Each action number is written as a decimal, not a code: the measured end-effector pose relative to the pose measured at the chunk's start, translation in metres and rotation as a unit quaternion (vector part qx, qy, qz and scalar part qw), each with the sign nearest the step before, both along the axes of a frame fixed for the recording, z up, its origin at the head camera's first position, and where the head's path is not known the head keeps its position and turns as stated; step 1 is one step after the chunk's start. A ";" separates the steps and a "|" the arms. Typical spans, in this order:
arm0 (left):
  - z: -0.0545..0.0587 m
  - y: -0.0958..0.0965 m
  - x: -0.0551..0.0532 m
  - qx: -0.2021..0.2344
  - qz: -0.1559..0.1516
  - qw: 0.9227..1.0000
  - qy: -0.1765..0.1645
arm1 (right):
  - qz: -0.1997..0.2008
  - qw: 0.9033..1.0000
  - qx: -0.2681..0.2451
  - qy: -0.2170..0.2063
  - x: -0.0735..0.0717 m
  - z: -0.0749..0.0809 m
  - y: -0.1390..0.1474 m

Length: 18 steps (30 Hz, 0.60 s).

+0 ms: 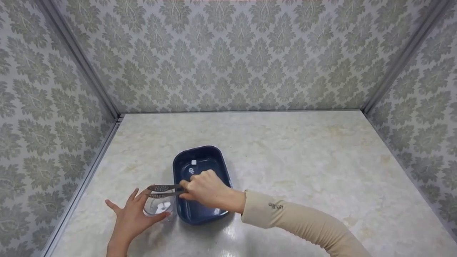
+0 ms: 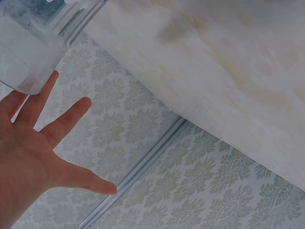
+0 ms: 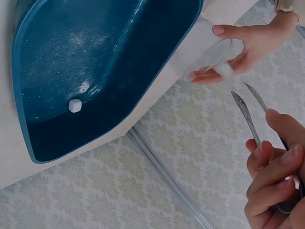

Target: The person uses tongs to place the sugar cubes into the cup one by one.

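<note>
My left hand [image 1: 132, 217] holds a clear glass cup [image 1: 151, 208] between thumb and fingers, its other fingers spread wide. White cubes [image 1: 163, 206] lie inside the cup. My right hand [image 1: 209, 189] grips metal tongs [image 1: 164, 187] whose perforated tips point over the cup. The tips [image 3: 239, 103] stand apart with nothing between them in the right wrist view. There, a blurred white lump [image 3: 224, 70] shows at the cup's mouth. Beside the cup sits a dark blue baking dish [image 1: 200, 214], under my right hand. One white cube [image 1: 194, 162] rests near its far end.
The pale marbled table [image 1: 303, 171] stretches to the right of the dish. Patterned wall panels [image 1: 228, 53] enclose the back and both sides, joined by metal corner strips [image 1: 82, 60]. A shiny spot [image 1: 191, 171] shows on the dish floor near the cube.
</note>
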State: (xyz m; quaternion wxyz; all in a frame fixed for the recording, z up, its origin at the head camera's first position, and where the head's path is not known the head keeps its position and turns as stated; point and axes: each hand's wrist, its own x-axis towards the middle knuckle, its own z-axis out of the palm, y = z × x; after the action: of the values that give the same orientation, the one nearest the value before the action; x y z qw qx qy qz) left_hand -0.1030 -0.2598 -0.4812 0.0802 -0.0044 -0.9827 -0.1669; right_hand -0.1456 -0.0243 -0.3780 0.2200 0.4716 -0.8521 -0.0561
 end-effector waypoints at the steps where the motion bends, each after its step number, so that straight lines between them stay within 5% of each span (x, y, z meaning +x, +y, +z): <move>1: 0.000 0.000 0.000 -0.002 0.000 1.000 0.001 | 0.001 1.000 -0.003 0.001 0.000 -0.001 0.000; 18: 0.001 0.000 0.000 0.006 0.003 1.000 -0.009 | 0.003 1.000 -0.010 0.001 -0.001 0.000 0.009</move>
State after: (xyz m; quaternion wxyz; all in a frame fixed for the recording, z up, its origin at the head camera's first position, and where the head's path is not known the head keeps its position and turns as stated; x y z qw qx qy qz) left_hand -0.1031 -0.2600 -0.4799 0.0715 0.0008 -0.9824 -0.1724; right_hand -0.1463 -0.0158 -0.3785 0.2257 0.4721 -0.8509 -0.0467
